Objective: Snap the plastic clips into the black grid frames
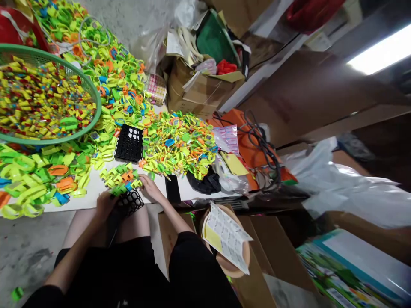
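Above my lap, at the table's front edge, a black grid tray (132, 202) is tilted, its upper part covered with yellow, green, orange and blue plastic pieces (123, 179) that look like toy watches. My left hand (105, 205) is closed on the tray's left side, its fingertips partly hidden. At the right side of these pieces, my right hand (150, 188) has its fingers bent together; what they hold is too small to make out. Just beyond lies a stack of black grid trays (129, 143). Loose toy watches (180, 143) are heaped around it.
A green basket (98, 102) full of small yellow and red parts stands on the left. A dark phone (172, 189) lies right of my right hand. Farther right are a black bag (205, 182), an orange machine (239, 117) with cables, and cardboard boxes (199, 92).
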Available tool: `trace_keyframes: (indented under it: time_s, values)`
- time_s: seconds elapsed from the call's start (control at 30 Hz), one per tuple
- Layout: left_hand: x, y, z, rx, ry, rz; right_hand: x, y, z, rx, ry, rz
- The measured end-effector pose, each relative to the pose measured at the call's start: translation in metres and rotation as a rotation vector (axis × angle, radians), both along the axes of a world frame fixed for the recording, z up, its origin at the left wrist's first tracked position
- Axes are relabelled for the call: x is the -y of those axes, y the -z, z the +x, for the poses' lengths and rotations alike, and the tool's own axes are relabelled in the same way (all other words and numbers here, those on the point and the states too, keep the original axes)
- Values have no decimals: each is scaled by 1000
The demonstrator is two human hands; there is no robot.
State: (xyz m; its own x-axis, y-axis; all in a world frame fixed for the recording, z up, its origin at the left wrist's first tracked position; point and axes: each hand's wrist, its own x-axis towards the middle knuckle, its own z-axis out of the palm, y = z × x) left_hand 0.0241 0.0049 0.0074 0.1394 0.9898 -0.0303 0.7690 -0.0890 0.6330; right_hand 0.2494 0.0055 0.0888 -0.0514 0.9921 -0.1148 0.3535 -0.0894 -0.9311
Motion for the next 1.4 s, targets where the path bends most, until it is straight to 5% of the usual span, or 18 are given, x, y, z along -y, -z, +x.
trace_keyframes:
  time_s: [0.37, 0.5, 0.63, 0.8, 0.93, 1.07, 1.23, 1.4]
  values:
    - [0, 5, 0, -34, -37, 6, -6, 2, 1, 58, -30, 4]
    - [0, 8, -1, -25, -32, 13, -12, -2, 30, 481, 171, 158]
    - [-2, 4, 1, -22, -26, -23, -18, -3, 54, 951, 216, 60]
    - [-4, -8, 3, 141, 52, 14, -23, 2, 59, 1050, 182, 6]
    - [7, -7, -4, 288, 61, 84, -17, 5, 64, 980, 212, 71]
    - [31, -3, -3, 229, 1, 192, 0, 9, 58, 703, 376, 215]
    - [49, 5, 15, 150, -13, 215, 34, 25, 3, 130, 390, 182]
    - [51, 8, 21, 146, -15, 197, 53, 46, -54, -115, 278, 86]
